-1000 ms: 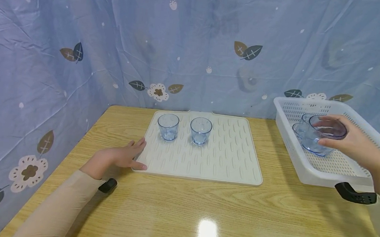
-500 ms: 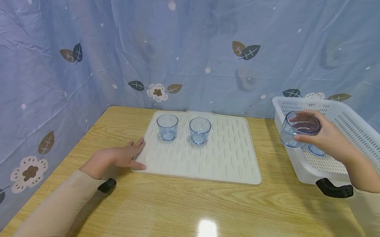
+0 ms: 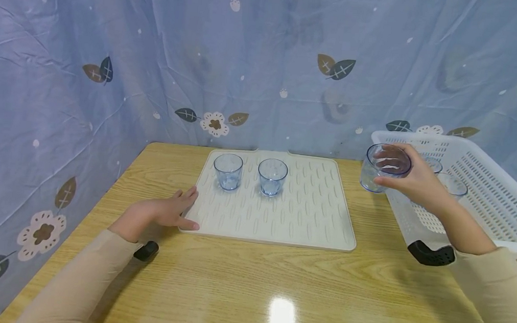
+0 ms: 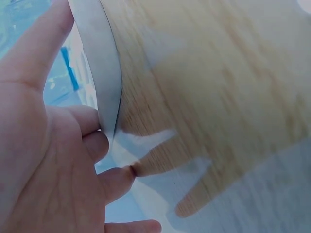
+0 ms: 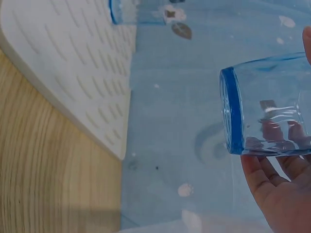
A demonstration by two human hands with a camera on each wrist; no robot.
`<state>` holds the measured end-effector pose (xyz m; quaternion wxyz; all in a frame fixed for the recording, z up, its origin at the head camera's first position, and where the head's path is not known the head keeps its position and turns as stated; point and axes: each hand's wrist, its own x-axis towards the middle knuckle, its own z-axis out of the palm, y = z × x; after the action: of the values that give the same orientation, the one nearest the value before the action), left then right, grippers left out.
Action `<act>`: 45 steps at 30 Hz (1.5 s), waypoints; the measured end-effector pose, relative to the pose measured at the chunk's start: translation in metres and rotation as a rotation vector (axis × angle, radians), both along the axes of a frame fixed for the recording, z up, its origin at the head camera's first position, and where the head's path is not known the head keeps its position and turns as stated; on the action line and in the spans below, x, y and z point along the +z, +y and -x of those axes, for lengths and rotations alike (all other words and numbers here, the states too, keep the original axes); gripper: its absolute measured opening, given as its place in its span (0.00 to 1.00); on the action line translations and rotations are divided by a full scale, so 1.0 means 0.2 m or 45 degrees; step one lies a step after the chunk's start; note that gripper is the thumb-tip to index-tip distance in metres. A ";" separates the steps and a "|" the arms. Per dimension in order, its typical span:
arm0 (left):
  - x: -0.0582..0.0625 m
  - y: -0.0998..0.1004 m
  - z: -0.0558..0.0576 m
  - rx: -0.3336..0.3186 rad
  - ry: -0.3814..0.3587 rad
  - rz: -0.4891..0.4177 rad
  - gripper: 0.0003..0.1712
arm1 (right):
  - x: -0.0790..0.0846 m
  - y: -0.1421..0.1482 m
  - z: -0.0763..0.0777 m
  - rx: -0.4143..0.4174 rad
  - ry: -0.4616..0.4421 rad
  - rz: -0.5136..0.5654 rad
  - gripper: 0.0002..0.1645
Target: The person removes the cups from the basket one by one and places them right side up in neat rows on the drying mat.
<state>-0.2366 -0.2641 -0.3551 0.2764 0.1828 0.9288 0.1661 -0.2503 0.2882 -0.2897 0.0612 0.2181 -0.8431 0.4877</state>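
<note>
In the head view my right hand (image 3: 416, 178) grips a clear bluish drinking glass (image 3: 372, 177) by its side, mouth up, just left of the basket's rim. The right wrist view shows the fingers and thumb around the same glass (image 5: 272, 107), its thick blue base facing the mat. My left hand (image 3: 168, 212) rests at the left edge of a cream drying mat (image 3: 309, 217), fingers spread, thumb at the front corner. Seen by the left wrist camera, that hand (image 4: 43, 145) lies against the mat's edge (image 4: 104, 58). Two upright glasses, one left (image 3: 228, 173) and one right (image 3: 272, 178), stand on the mat.
A white perforated plastic basket (image 3: 508, 204) stands at the right, with more glasses (image 3: 452, 184) inside, partly hidden behind my right hand. The wooden table (image 3: 229, 287) extends in front of the mat. A blue patterned cloth (image 3: 271, 70) hangs behind and at the left.
My right hand has lifted the glass out of the basket and carried it left past the rim. My left hand and the two glasses on the mat have stayed put.
</note>
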 end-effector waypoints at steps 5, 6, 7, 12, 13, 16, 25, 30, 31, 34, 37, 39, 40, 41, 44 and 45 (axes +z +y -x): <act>0.00 -0.01 0.01 -0.014 -0.004 0.013 0.65 | -0.02 -0.07 0.04 0.006 -0.008 -0.045 0.44; 0.00 -0.01 0.01 -0.014 -0.002 0.003 0.65 | -0.01 -0.08 0.04 0.010 -0.007 -0.049 0.44; 0.01 0.00 0.00 -0.012 -0.003 0.000 0.65 | -0.01 -0.10 0.04 0.015 -0.007 -0.049 0.44; 0.04 0.01 0.00 -0.001 0.007 -0.007 0.63 | 0.01 -0.15 0.05 0.041 -0.004 -0.017 0.46; 0.04 0.02 0.00 0.004 0.007 -0.003 0.62 | 0.02 -0.17 0.05 0.047 -0.004 -0.005 0.46; 0.04 0.01 0.01 0.013 0.011 -0.005 0.63 | 0.03 -0.21 0.04 0.035 -0.003 0.024 0.46; 0.03 0.01 0.00 0.009 0.000 -0.018 0.63 | 0.01 -0.33 0.04 0.021 -0.025 0.136 0.44; 0.03 0.02 -0.01 0.019 0.005 -0.016 0.62 | -0.03 -0.39 0.06 0.034 -0.051 0.156 0.46; 0.03 0.03 -0.01 0.018 0.006 -0.015 0.62 | -0.04 -0.40 0.06 0.038 -0.057 0.158 0.46; 0.03 0.03 -0.01 0.018 0.005 -0.014 0.62 | -0.06 -0.43 0.07 0.038 -0.070 0.142 0.47; 0.02 0.02 -0.01 0.019 0.000 -0.025 0.62 | -0.08 -0.46 0.08 0.032 -0.101 0.112 0.48; 0.01 0.02 -0.01 0.024 -0.003 -0.022 0.63 | -0.09 -0.47 0.09 0.037 -0.126 0.104 0.49; 0.01 0.02 -0.01 0.024 -0.001 -0.019 0.63 | -0.09 -0.47 0.09 0.041 -0.135 0.101 0.50; 0.01 0.02 -0.01 0.020 0.003 -0.019 0.63 | -0.10 -0.48 0.10 0.047 -0.141 0.105 0.49; 0.01 0.02 -0.01 0.016 0.009 -0.004 0.63 | -0.13 -0.49 0.13 0.067 -0.149 0.116 0.49; 0.01 0.01 -0.01 0.015 0.012 -0.002 0.63 | -0.14 -0.49 0.14 0.069 -0.153 0.115 0.49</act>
<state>-0.2354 -0.2612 -0.3537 0.2710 0.1783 0.9310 0.1676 -0.2790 0.1910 -0.3176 0.0070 0.2080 -0.8163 0.5389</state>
